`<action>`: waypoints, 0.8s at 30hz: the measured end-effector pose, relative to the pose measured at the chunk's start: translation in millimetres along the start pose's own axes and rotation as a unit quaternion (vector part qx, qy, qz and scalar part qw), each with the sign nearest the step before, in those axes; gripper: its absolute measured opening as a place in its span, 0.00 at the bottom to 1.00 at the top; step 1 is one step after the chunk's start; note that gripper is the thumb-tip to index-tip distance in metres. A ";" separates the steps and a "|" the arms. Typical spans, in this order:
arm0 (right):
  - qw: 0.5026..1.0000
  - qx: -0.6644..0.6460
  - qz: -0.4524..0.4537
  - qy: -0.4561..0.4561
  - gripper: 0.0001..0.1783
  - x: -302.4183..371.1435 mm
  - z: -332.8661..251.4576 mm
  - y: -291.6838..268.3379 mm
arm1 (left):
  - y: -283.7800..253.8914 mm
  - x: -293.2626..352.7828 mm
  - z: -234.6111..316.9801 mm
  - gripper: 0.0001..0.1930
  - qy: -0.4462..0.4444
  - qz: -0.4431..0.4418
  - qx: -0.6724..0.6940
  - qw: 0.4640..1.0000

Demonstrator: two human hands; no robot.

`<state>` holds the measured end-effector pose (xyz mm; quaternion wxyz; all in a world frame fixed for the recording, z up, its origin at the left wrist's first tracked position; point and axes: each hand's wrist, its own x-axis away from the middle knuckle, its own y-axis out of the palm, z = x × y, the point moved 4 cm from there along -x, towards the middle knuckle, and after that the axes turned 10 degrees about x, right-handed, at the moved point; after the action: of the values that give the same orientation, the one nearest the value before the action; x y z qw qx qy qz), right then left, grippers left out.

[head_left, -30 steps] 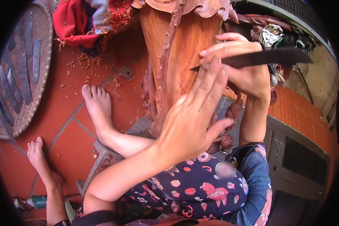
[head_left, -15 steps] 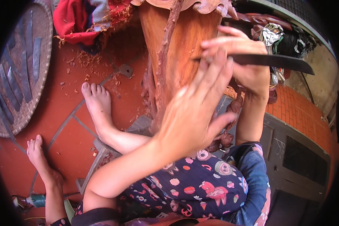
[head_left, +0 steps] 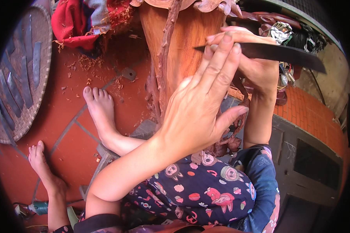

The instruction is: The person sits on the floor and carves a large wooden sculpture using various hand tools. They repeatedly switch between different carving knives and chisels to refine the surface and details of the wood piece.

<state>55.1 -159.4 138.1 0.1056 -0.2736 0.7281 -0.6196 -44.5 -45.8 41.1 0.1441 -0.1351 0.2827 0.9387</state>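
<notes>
A flat dark metal blade [head_left: 282, 53] lies across my right hand [head_left: 260, 73], which grips it between thumb and fingers. The blade's pointed end shows at the left, its broader end at the right. My left hand [head_left: 198, 105] is stretched out, its fingertips laid against the blade near the right fingers and its thumb held apart. Behind both hands stands a carved reddish-brown wooden piece [head_left: 149, 27] with a wavy rim at the top. A thin, knobbly carved stem [head_left: 166, 46] runs down its front. My left fingers hide part of the blade.
A round woven tray [head_left: 46, 73] at the left holds several flat metal blades [head_left: 24, 77]. Wood shavings and a red cloth [head_left: 70, 27] lie on the red tiled floor [head_left: 66, 108]. Bare feet [head_left: 99, 103] rest there. Carved leaves or buds [head_left: 233, 143] hang below my left hand. A green power tool [head_left: 39, 207] lies lower left.
My left fingertips have moved upward along the right hand. The blade's left part has risen, so it slopes more, and its pointed end shows more clearly.
</notes>
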 end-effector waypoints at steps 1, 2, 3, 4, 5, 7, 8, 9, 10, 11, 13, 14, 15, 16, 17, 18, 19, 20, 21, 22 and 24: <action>1.000 -0.005 -0.003 -0.020 0.10 -1.0 -3.1 -3.0 | 1.0 1.8 1.3 0.49 -0.002 -0.006 -0.013 1.000; 0.999 0.003 -0.011 -0.044 0.11 -3.3 -5.5 -4.2 | 1.0 1.9 -0.3 0.49 -0.014 -0.008 -0.034 0.999; 0.997 -0.021 -0.055 -0.059 0.12 -3.2 -9.5 -8.0 | 2.6 4.1 1.9 0.49 -0.012 -0.017 -0.009 1.000; 0.993 -0.035 -0.079 -0.085 0.11 -4.2 -12.5 -11.8 | 3.2 4.9 3.1 0.49 -0.010 -0.025 0.002 1.000; 0.992 -0.019 -0.094 -0.087 0.10 -4.0 -13.8 -13.6 | 4.7 6.5 4.0 0.49 -0.011 -0.034 0.014 0.999; 0.993 0.023 -0.084 -0.083 0.08 -2.6 -15.4 -16.6 | 6.9 9.8 6.3 0.51 -0.009 -0.058 0.034 0.998; 0.995 0.034 -0.052 -0.072 0.08 -1.4 -15.7 -20.0 | 7.2 11.6 7.5 0.51 -0.008 -0.065 0.023 0.998; 0.997 0.009 -0.024 -0.068 0.08 0.6 -16.2 -18.1 | 6.0 13.4 9.3 0.51 0.006 -0.060 0.021 0.998; 0.998 -0.012 -0.013 -0.055 0.08 2.7 -16.0 -15.4 | 7.0 15.0 8.0 0.51 -0.011 -0.075 0.012 0.997; 0.999 -0.033 -0.001 -0.040 0.08 4.8 -15.9 -13.4 | 4.5 17.0 10.6 0.51 0.012 -0.066 -0.010 0.998; 0.998 -0.028 -0.010 -0.047 0.09 7.3 -17.5 -8.6 | 4.9 19.4 8.2 0.52 -0.003 -0.093 -0.066 0.994; 0.998 -0.021 -0.011 -0.058 0.09 8.2 -18.9 -6.5 | 4.0 19.9 7.2 0.53 -0.005 -0.087 -0.057 0.995; 0.996 0.012 -0.048 -0.070 0.09 8.4 -19.6 -3.6 | 4.1 19.4 5.2 0.54 -0.006 -0.080 -0.048 0.996; 0.994 0.023 -0.064 -0.084 0.10 8.8 -20.8 -2.3 | 3.1 18.9 5.4 0.55 0.010 -0.062 -0.026 0.998; 0.995 0.036 -0.067 -0.064 0.10 8.2 -18.5 -1.9 | 5.0 17.4 1.2 0.54 -0.007 -0.062 -0.026 0.998; 0.997 0.028 -0.048 -0.050 0.10 7.4 -16.9 -4.1 | 5.7 15.7 -0.7 0.54 -0.007 -0.053 -0.013 0.999; 0.999 0.019 -0.030 -0.036 0.10 7.1 -15.2 -4.9 | 6.9 13.9 -4.3 0.53 -0.028 -0.045 -0.001 0.999; 0.999 0.032 -0.012 -0.005 0.10 6.6 -11.9 -5.8 | 7.6 11.9 -3.2 0.53 0.001 -0.037 -0.004 0.999; 1.000 0.007 0.014 -0.023 0.10 6.9 -12.8 -7.0 | 7.7 10.6 -3.0 0.54 0.011 -0.031 -0.009 0.999; 0.999 0.021 0.008 -0.028 0.10 7.2 -12.5 -4.7 | 8.7 9.1 -4.7 0.54 -0.004 -0.036 -0.020 0.999; 0.995 0.014 -0.022 -0.091 0.10 8.2 -16.6 -0.4 | 7.6 7.0 -3.4 0.55 0.004 -0.033 -0.004 0.999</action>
<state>40.2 -149.7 143.6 0.1614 -0.3438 0.7006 -0.6041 -53.0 -52.5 39.8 0.1728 -0.1487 0.2747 0.9341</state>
